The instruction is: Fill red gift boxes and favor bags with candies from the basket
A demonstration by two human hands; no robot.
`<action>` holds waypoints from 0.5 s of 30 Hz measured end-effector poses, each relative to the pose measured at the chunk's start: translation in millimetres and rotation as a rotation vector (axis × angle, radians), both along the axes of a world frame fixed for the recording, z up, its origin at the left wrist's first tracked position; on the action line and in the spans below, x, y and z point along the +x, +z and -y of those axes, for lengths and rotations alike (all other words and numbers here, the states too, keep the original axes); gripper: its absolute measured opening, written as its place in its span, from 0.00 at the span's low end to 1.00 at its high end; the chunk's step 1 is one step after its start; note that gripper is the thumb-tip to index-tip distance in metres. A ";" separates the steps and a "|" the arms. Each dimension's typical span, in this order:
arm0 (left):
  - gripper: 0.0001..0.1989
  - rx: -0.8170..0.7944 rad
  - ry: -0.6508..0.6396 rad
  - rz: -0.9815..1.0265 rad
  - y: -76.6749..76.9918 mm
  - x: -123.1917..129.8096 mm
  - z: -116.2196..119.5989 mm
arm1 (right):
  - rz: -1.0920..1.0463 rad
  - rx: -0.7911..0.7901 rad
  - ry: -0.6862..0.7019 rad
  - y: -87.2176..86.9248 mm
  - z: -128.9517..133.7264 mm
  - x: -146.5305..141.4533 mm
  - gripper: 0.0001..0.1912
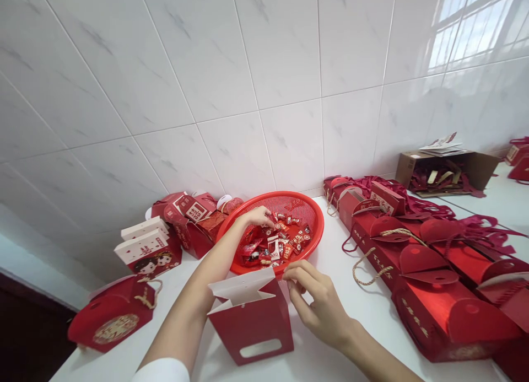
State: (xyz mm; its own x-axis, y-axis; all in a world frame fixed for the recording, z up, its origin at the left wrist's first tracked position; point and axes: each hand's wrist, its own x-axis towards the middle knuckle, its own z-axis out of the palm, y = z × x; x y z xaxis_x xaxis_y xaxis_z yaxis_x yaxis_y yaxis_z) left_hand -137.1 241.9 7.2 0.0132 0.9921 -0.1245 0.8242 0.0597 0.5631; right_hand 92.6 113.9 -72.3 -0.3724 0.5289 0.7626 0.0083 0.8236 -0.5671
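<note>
A red plastic basket stands against the tiled wall, holding many small wrapped candies. My left hand reaches over its left part, fingers closed on a small red candy. In front of the basket stands a red paper box with a white inside, its top open, and an oval window low on its near face. My right hand is just right of this box, near its top edge, with fingers bent together; what they hold, if anything, is hidden.
Rows of closed red gift boxes with rope handles cover the right side. Behind them lies a cardboard box with ribbons. At left are a round-topped red box, cartoon-printed boxes and piled red boxes.
</note>
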 end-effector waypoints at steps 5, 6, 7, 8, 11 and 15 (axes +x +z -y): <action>0.13 0.006 -0.129 0.236 1.7 -1.3 -22.8 | -0.132 -0.181 -0.054 3.7 -3.2 1.8 0.08; 0.15 0.018 -0.143 0.297 4.5 1.1 -19.8 | -0.176 -0.284 -0.047 5.0 -4.6 2.4 0.07; 0.17 0.021 -0.160 0.365 8.4 5.1 -15.2 | -0.230 -0.406 -0.028 6.5 -6.2 3.0 0.08; 0.19 0.015 -0.180 0.428 13.4 10.8 -9.2 | -0.289 -0.535 0.000 8.4 -8.1 3.7 0.11; 0.21 -0.037 -0.298 0.534 31.8 36.1 13.3 | -0.432 -0.846 0.091 15.1 -13.2 5.3 0.25; 0.16 -0.116 -0.537 0.506 47.3 74.8 39.6 | -0.502 -0.947 0.193 21.5 -16.0 6.9 0.32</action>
State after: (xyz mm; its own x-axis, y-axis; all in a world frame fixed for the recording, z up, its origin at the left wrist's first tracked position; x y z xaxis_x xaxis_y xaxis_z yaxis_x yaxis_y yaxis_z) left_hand -62.3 202.3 54.6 0.5761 0.8136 -0.0783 0.3987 -0.1961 0.8958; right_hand 99.5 129.9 -50.8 -0.2724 0.9480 0.1644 -0.4841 0.0126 -0.8749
